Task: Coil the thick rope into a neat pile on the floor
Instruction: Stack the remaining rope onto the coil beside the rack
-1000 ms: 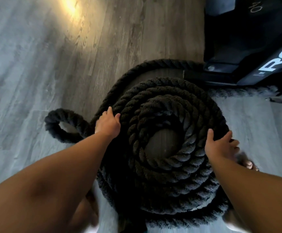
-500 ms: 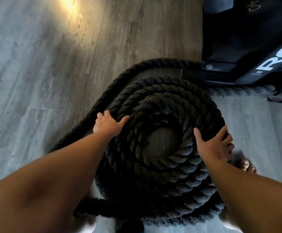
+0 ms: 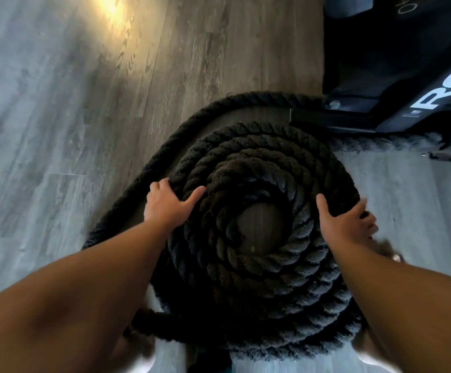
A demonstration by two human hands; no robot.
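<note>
The thick black rope [image 3: 259,281] lies in a stacked round coil on the grey wood floor [image 3: 57,130], with bare floor showing through its middle hole. One loose strand [image 3: 165,149] arcs round the coil's far and left side and passes under my left forearm. My left hand [image 3: 169,204] grips the coil's upper left edge, fingers over the outside and thumb spread on top. On the coil's right edge my right hand [image 3: 345,224] holds the outer turns the same way, its fingers blurred.
A black piece of gym equipment [image 3: 394,63] with white letters stands at the top right, touching the loose strand's far end. A lighter frayed rope stretch [image 3: 380,144] lies along its base. Toes [image 3: 396,257] show beside my right hand.
The loose loop that lay out to the left has been drawn in against the coil. Both hands have shifted along the coil's rim, the right one further inward.
</note>
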